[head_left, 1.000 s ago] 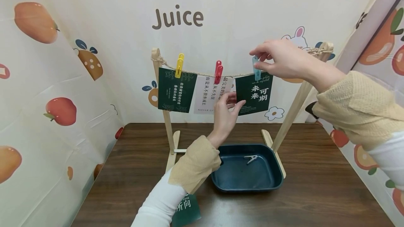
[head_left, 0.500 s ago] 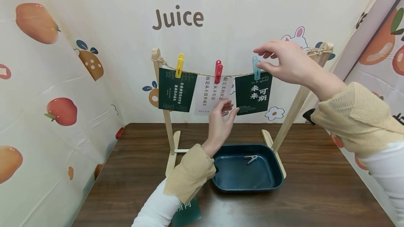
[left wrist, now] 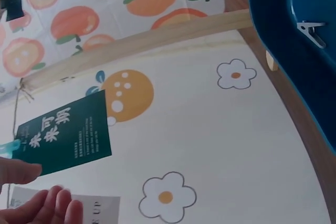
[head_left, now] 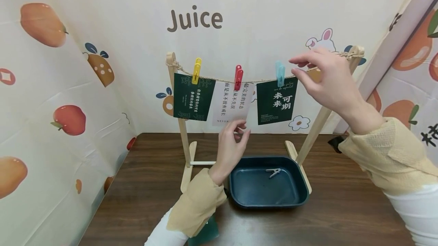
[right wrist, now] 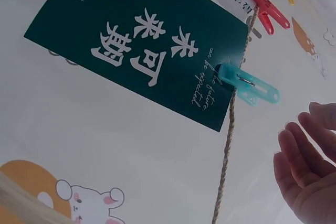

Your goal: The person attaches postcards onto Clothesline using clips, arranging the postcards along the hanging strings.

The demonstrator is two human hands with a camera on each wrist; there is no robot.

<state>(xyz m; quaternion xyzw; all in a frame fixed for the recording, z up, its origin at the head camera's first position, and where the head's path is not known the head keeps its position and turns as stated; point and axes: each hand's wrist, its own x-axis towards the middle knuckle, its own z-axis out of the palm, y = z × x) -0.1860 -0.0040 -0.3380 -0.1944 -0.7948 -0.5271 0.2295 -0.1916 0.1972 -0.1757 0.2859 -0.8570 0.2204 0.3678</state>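
Three cards hang from a twine line (head_left: 311,70) on a wooden frame. A blue clothespin (head_left: 280,74) clips the right green card (head_left: 276,103), a red clothespin (head_left: 238,77) the white card (head_left: 227,103), and a yellow clothespin (head_left: 196,71) the left green card (head_left: 191,97). My right hand (head_left: 330,84) is just right of the blue clothespin, fingers loosely bent; the right wrist view shows a gap between hand (right wrist: 310,166) and clothespin (right wrist: 249,85). Below the right green card, near the white card's lower edge, my left hand (head_left: 230,147) holds nothing, its fingers relaxed.
A dark blue tray (head_left: 270,200) on the wooden table (head_left: 342,208) contains one grey clothespin (head_left: 273,172). Another green card (head_left: 205,234) lies at the front, partly covered by my left sleeve. The frame's wooden posts (head_left: 316,134) stand at either side.
My right hand has let go of the blue clothespin and moved right. My left hand has drawn away from the right green card, down and left. The card stays clipped on the line.
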